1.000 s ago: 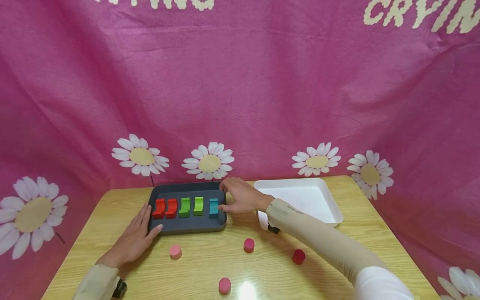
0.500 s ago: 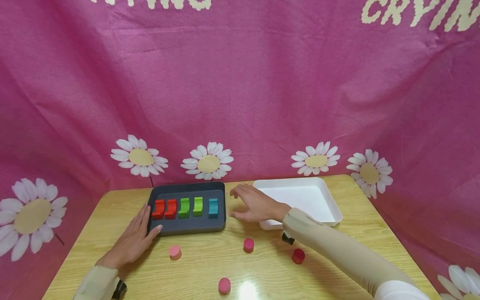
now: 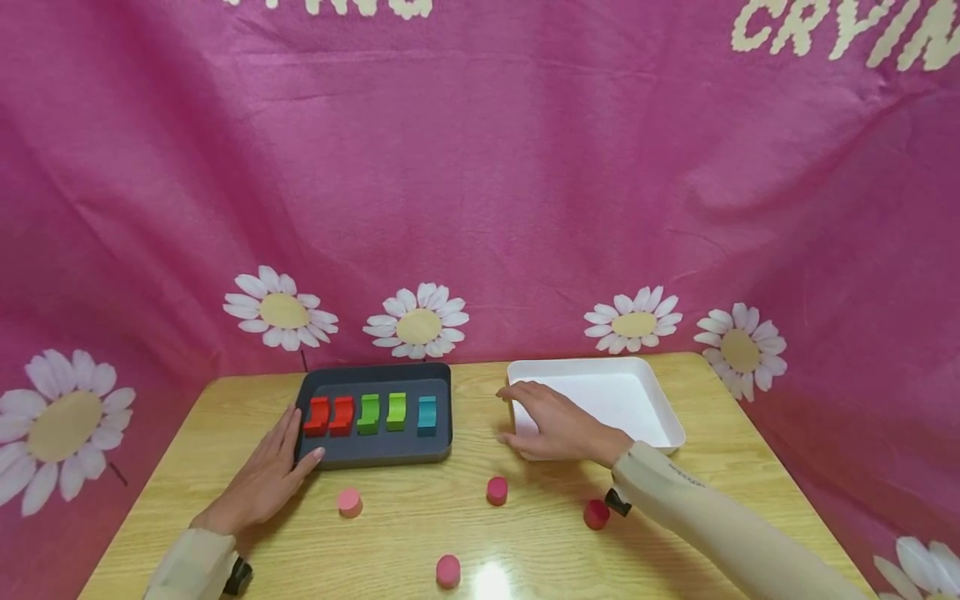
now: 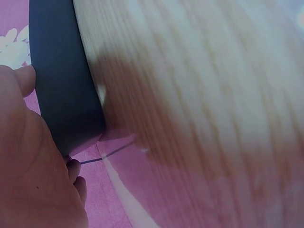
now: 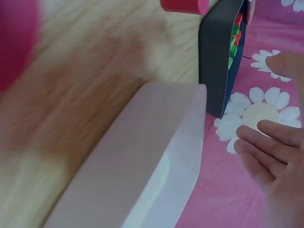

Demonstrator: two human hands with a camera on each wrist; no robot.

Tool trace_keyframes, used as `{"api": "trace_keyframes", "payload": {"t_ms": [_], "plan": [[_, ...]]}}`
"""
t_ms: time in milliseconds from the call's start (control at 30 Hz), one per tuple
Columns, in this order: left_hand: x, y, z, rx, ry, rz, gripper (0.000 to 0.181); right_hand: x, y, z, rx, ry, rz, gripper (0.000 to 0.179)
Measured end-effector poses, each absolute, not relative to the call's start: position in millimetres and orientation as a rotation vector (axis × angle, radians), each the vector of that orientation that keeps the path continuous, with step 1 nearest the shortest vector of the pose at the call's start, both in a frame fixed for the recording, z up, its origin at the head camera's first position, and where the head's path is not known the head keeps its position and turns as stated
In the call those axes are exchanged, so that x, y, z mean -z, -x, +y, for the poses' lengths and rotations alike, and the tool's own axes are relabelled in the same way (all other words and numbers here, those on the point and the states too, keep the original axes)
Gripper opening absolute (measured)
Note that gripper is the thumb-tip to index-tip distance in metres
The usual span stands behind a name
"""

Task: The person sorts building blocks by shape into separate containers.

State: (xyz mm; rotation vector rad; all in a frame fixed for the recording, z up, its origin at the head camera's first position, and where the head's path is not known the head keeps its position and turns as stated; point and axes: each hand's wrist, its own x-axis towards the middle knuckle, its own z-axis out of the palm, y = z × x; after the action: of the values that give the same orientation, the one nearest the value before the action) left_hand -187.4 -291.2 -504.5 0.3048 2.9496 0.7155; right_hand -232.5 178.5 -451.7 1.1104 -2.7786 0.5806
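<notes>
My left hand [image 3: 258,483] lies along the left end of a dark grey tray [image 3: 382,459], fingers straight and touching its wall. Inside stands a row of small curved blocks: two red blocks [image 3: 342,417], a green block [image 3: 368,415], a lime block [image 3: 397,412] and a teal block [image 3: 427,417]. Over the left edge of a white tray [image 3: 633,408] hovers my right hand [image 3: 562,425], thumb and fingers apart with nothing between them. In the right wrist view, the loosely bent fingers of that hand [image 5: 280,152] are bare beside the white tray's wall [image 5: 137,137].
Several round pieces lie on the wooden table [image 3: 397,525] in front of the trays: a light pink piece [image 3: 350,503], a deep pink piece [image 3: 497,491], another pink piece [image 3: 448,572] and a dark red piece [image 3: 596,515]. A magenta flowered cloth [image 3: 510,208] hangs behind.
My right hand has moved right, from the dark tray's right end beside the teal block to the white tray's left edge. The left hand and the blocks have stayed put.
</notes>
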Motion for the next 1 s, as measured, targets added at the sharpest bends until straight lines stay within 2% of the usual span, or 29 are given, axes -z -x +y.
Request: {"api": "trace_keyframes", "payload": {"t_ms": [333, 1000], "plan": [[503.3, 187.5, -290.5, -0.718, -0.303, 2.942, 0.097, 457.4, 209.2, 223.2, -0.607, -0.998, -2.776, 0.066], [504.6, 189.0, -291.7, -0.700, -0.286, 2.937, 0.098, 475.5, 190.2, 293.2, -0.667, -0.744, -2.762, 0.073]]}}
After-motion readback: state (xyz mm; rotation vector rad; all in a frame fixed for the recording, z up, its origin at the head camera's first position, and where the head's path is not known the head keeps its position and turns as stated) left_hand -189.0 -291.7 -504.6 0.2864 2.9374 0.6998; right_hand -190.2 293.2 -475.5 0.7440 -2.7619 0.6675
